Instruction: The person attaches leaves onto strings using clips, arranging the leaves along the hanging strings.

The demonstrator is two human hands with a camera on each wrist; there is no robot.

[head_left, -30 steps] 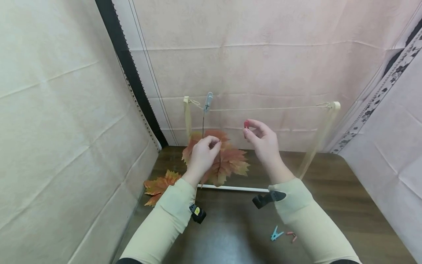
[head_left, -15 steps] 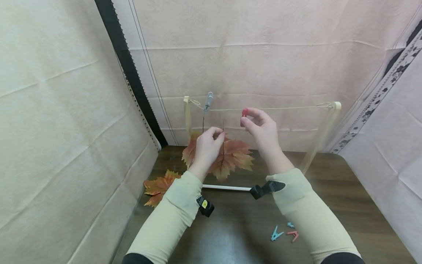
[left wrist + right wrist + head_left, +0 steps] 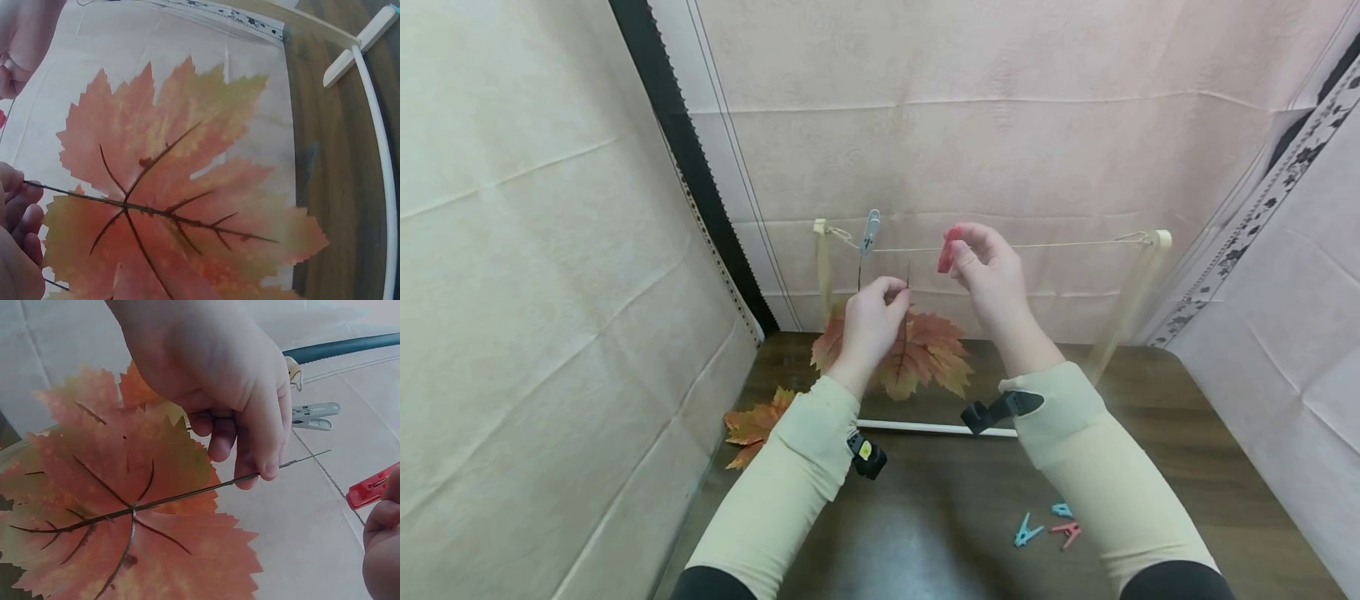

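My left hand [image 3: 872,321] pinches the dark stem of an orange-red maple leaf [image 3: 928,354] between thumb and fingertips. The stem's tip sticks up past the fingers, close to the stretched string [image 3: 1060,245]. My right hand [image 3: 992,267] holds a red clothespin [image 3: 949,250] at string height, to the right of the stem. In the right wrist view, the clothespin's end lies against or just by the string; contact cannot be told. A pale blue clothespin [image 3: 870,232] on the string's left part holds another leaf [image 3: 827,342] by its stem, partly behind my left hand.
The string runs between a left post [image 3: 823,267] and a right post [image 3: 1127,308], with a white bar [image 3: 917,427] low between them. One more leaf [image 3: 756,425] lies on the table's left. Blue [image 3: 1027,530] and pink clothespins [image 3: 1067,532] lie near my right forearm.
Both hands have risen toward the string. The left has brought the leaf up and slightly right; the right has lifted the red clothespin to string level, and more of it shows.
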